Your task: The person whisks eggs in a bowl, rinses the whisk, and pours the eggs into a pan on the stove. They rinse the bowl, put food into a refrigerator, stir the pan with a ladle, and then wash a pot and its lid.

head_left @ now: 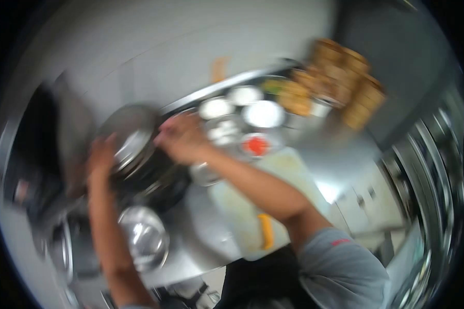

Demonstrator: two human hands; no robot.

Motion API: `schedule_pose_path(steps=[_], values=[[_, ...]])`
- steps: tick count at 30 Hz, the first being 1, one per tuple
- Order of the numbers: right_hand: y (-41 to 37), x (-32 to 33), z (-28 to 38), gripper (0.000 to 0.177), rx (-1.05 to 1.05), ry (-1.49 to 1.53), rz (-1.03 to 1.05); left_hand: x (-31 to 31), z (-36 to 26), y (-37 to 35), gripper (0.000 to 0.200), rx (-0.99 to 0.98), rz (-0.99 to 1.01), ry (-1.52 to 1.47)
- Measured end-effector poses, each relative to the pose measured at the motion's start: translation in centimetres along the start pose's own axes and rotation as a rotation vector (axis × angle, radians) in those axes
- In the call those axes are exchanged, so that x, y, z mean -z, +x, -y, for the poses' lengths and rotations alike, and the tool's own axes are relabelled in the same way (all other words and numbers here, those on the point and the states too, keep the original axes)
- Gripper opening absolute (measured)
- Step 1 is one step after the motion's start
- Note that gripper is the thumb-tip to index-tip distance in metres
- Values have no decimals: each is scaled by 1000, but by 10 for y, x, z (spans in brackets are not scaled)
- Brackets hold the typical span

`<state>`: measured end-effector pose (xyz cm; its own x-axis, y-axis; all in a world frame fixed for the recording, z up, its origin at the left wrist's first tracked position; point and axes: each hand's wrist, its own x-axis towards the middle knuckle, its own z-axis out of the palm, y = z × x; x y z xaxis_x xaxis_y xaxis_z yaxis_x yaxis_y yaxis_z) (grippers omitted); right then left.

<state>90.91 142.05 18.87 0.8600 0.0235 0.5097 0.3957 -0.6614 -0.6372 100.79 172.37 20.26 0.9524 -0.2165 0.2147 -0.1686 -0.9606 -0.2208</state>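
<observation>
Round shiny metal lid (131, 139) sits on a big dark pot (157, 180), at the left-middle of the grey steel counter (201, 242). Fingers: too blurry, can't tell if spread or squeezed. Left hand (102, 157) touches the lid's left edge & right hand (183, 136) its right edge. Near by: white round bowls (263, 113), small dish w/ red stuff (256, 146).
</observation>
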Motion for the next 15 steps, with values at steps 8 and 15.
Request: schedule_pose_path(steps=[8,15], values=[[-209,190,-107,32,-90,221,-56,53,-55,-29,47,-176,-445,-781],[-471,376,-220,30,-589,-226,-298,211,-369,-224,36,-340,-294,-993]])
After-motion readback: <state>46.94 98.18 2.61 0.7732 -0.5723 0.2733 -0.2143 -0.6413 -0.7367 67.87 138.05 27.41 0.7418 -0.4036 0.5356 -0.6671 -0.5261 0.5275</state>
